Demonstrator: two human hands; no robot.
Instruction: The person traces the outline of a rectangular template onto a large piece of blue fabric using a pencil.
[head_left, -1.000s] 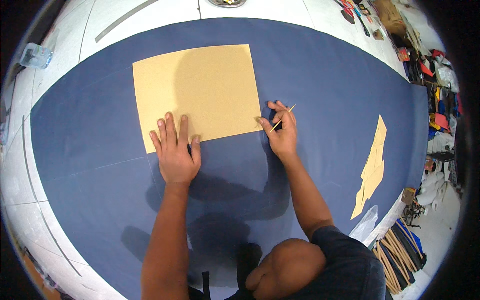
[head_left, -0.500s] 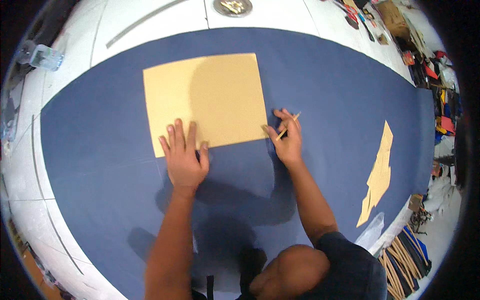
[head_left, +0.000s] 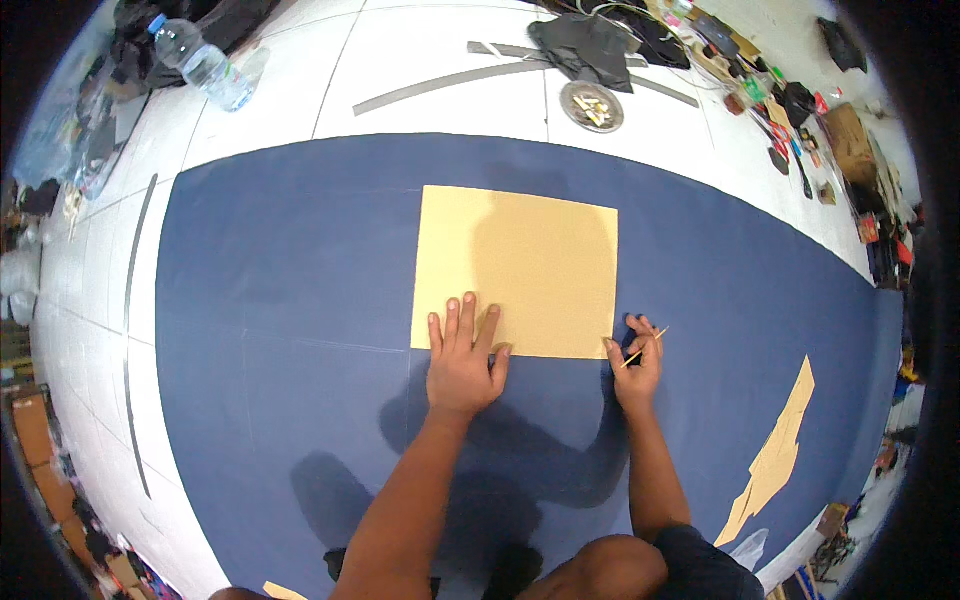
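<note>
- Tan sheet: lies flat on the blue cloth, about midway between the cloth's left and right edges and toward its far edge.
- Your left hand: palm down, fingers spread, grasping nothing. Its fingertips rest on the tan sheet's near left part; the thumb lies by the sheet's near edge.
- Your right hand: fingers curled, grasping a thin yellowish stick, which is held at a slant. The thumb tip is at the tan sheet's near right corner.
- Tan offcuts: lie toward the cloth's right edge, well apart from your right hand.
- Round metal dish: stands on the white tiled floor, beyond the cloth's far edge. Small pale pieces lie in it.
- Clear bottle: lies on the floor, beyond the cloth's far left corner.
- Long dark strip: lies along the cloth's left edge, on the floor.
</note>
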